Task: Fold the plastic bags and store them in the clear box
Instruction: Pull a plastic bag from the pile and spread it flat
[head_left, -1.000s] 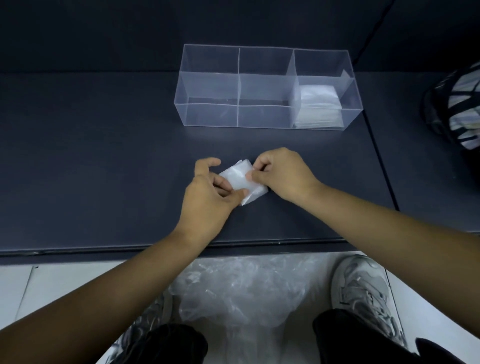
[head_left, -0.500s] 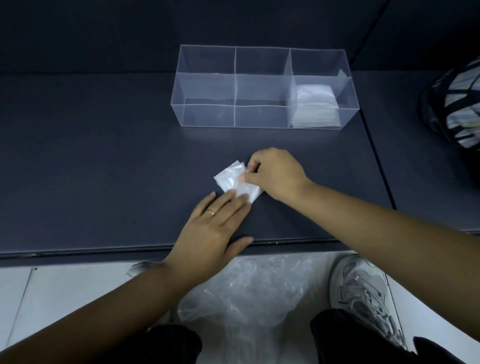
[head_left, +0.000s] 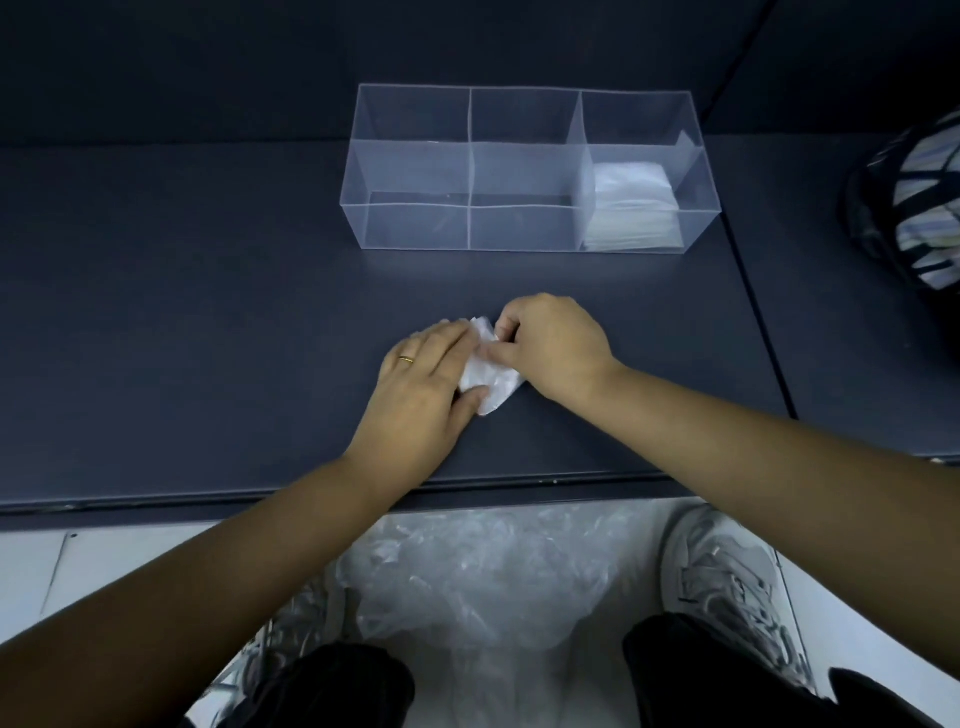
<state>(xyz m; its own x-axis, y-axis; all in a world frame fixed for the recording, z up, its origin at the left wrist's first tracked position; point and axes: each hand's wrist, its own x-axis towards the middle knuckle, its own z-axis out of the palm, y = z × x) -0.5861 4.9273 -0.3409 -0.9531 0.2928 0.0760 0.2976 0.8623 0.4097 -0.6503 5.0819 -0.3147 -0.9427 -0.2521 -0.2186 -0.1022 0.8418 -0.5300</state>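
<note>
Left hand (head_left: 426, 379) lies flat with its fingers straight and pressed together, bearing down on the folded plastic bag (head_left: 488, 382) from the 9 o'clock side; a ring (head_left: 406, 359) shows on one finger. Right hand (head_left: 550, 348) comes in from 3 o'clock with curled fingers and thumb pinching the bag's upper corner. The bag is a small white wad on the dark table (head_left: 208, 312), its lower tip poking out between the two hands, well inside the table's near edge at 6 o'clock.

At 12 o'clock from the hands, well apart from them, stands the clear box (head_left: 415, 228), with bare table between. Its right-hand compartment, toward 1 o'clock, holds a stack of folded bags (head_left: 634, 208); the other compartments show only their clear walls. Open table stretches wide toward 9 o'clock. At 3 o'clock a seam (head_left: 753, 312) runs across the surface, and beyond it a striped, net-covered object (head_left: 914, 208) sits at the frame edge.

Below the table's near edge, loose plastic bags (head_left: 467, 582) are heaped on the floor beside a grey shoe (head_left: 727, 587).
</note>
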